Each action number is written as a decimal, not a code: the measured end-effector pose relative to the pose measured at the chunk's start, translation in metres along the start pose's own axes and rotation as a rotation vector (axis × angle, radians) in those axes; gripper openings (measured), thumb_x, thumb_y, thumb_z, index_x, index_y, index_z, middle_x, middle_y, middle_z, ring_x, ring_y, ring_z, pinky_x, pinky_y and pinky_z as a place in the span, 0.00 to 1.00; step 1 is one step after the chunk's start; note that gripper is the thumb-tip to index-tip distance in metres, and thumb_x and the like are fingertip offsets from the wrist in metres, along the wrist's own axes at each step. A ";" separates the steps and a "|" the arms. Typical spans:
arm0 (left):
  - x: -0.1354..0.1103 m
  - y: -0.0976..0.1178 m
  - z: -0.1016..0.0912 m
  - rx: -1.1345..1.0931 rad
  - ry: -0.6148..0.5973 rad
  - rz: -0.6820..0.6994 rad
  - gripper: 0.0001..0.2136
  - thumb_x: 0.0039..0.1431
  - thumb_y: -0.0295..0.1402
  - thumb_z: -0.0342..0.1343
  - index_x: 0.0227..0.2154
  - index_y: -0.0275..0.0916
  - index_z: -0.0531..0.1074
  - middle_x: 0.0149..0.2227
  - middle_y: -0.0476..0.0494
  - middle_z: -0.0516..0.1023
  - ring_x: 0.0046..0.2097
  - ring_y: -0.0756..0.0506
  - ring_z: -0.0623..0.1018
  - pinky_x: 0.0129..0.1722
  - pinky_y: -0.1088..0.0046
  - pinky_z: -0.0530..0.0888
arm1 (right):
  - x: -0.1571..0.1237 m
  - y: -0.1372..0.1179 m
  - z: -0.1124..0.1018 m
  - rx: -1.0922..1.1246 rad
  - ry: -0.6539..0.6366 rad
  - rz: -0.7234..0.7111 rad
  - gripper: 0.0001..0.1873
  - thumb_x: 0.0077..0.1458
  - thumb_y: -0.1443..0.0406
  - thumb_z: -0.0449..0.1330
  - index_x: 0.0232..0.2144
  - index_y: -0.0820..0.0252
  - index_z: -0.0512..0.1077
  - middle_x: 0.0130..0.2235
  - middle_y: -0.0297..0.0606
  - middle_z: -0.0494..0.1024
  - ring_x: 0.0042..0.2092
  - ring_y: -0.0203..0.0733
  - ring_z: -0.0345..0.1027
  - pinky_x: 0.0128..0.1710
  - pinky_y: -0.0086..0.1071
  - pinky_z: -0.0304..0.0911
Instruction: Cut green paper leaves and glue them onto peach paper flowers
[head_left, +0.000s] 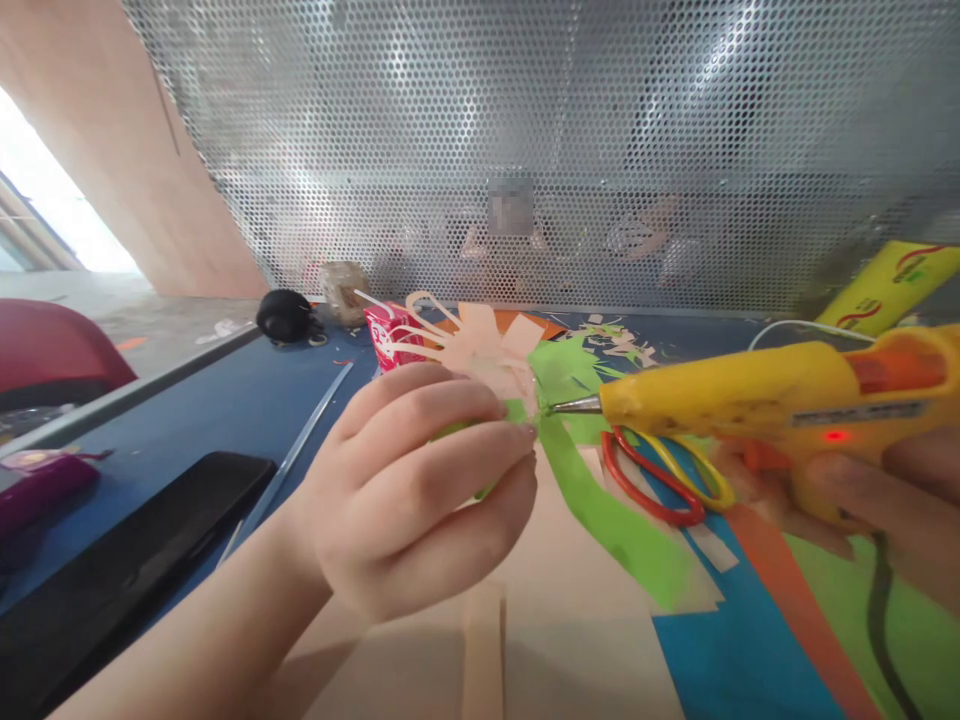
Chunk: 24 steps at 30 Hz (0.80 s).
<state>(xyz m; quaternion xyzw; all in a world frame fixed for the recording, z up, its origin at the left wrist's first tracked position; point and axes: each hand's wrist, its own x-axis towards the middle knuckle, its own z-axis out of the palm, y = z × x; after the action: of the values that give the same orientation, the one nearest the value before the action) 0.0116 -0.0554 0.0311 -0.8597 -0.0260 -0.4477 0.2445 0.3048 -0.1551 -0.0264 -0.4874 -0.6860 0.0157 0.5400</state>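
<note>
My left hand (420,480) is closed round a paper craft piece (480,355), a flower of pale peach strips with a green stem, held up over the table. My right hand (877,500) grips a yellow hot glue gun (757,395), a finger on its orange trigger. The gun's metal nozzle (574,405) touches the green paper just beside my left fingertips. A red light glows on the gun's body.
Red and yellow scissors (660,475) lie on paper sheets in green, blue, orange and peach. A black phone (142,560) lies at the left on the blue table. A perforated metal screen (525,150) stands behind. Paper scraps, a pink carton and a black object lie at the back.
</note>
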 end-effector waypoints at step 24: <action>-0.019 -0.014 0.026 -0.164 0.047 -0.514 0.14 0.47 0.16 0.48 0.29 0.42 0.71 0.37 0.47 0.67 0.40 0.50 0.71 0.40 0.71 0.71 | 0.062 -0.015 0.035 0.465 -0.222 0.607 0.17 0.49 0.51 0.51 0.35 0.57 0.62 0.18 0.29 0.68 0.15 0.32 0.57 0.13 0.25 0.50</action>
<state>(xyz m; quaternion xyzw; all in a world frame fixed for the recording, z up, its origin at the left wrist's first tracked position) 0.0159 -0.0287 0.0092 -0.8313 -0.2013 -0.5153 0.0528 0.2724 -0.1025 0.0123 -0.5280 -0.5431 0.3823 0.5292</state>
